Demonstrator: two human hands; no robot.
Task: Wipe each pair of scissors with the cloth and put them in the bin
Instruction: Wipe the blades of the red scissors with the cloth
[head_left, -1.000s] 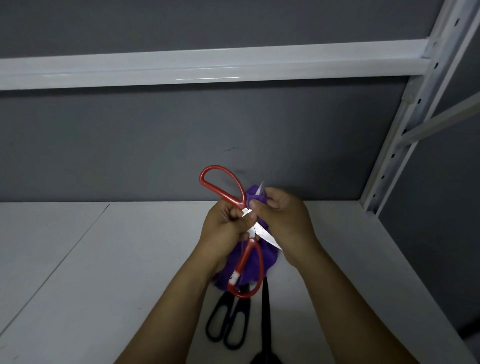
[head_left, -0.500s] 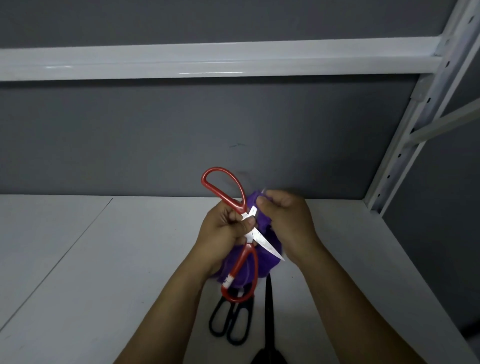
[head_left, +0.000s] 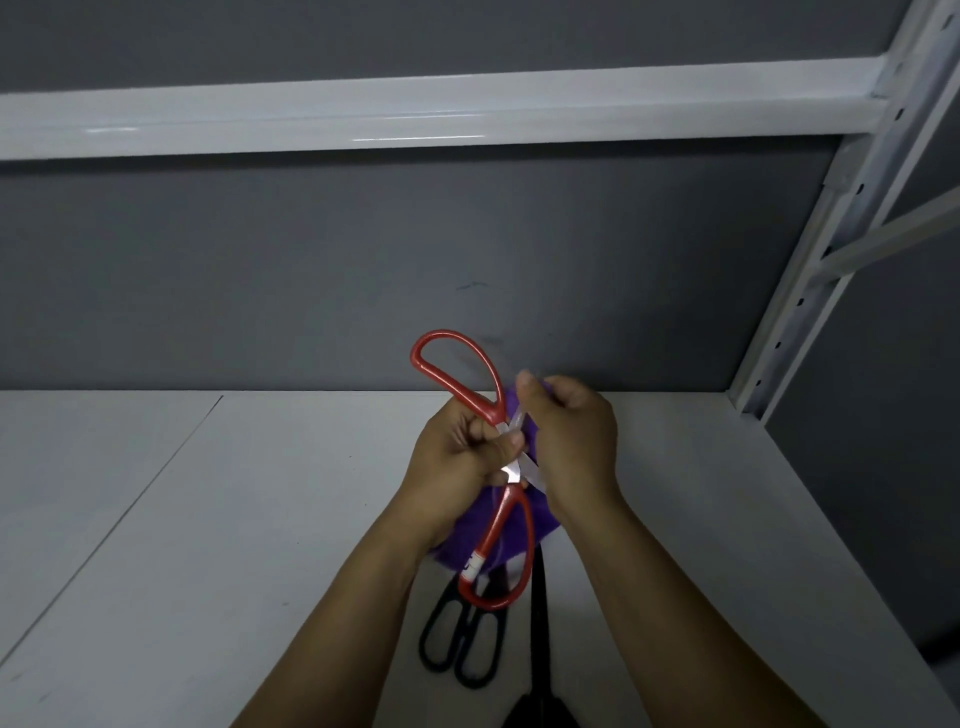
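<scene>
Overhead of the white shelf (head_left: 208, 519), both hands meet. The left hand (head_left: 457, 467) has its grip clamped on the red scissors (head_left: 488, 535) at the pivot. The right hand (head_left: 571, 441) pinches the purple cloth (head_left: 544, 522), seemingly round a blade. Black scissors (head_left: 462, 639) lie below, half hidden.

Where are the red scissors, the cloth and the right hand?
red scissors (head_left: 497, 519): head view, lower red handle arm.
cloth (head_left: 544, 519): head view, purple fold right of that handle.
right hand (head_left: 571, 441): head view, back of the hand.
</scene>
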